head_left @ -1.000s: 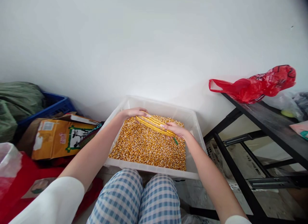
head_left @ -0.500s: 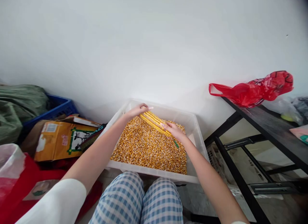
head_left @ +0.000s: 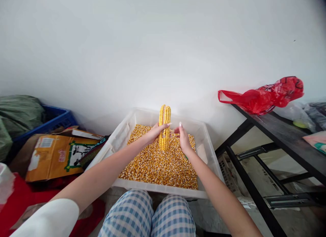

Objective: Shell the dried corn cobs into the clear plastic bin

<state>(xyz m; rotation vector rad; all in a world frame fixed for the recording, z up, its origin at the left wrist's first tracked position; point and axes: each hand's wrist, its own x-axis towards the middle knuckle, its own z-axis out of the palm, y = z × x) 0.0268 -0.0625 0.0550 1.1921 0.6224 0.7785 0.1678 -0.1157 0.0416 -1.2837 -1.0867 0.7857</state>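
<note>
White wall (head_left: 163, 53), corn cob (head_left: 164, 141) between hands (head_left: 155, 132), left one gripping

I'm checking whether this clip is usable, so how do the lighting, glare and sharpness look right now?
Head view: soft light, the wall brightest just above the corn cob; head view: glossy highlights on the red plastic bag; head view: top-right corner darkened; head view: individual kernels distinguishable.
</note>
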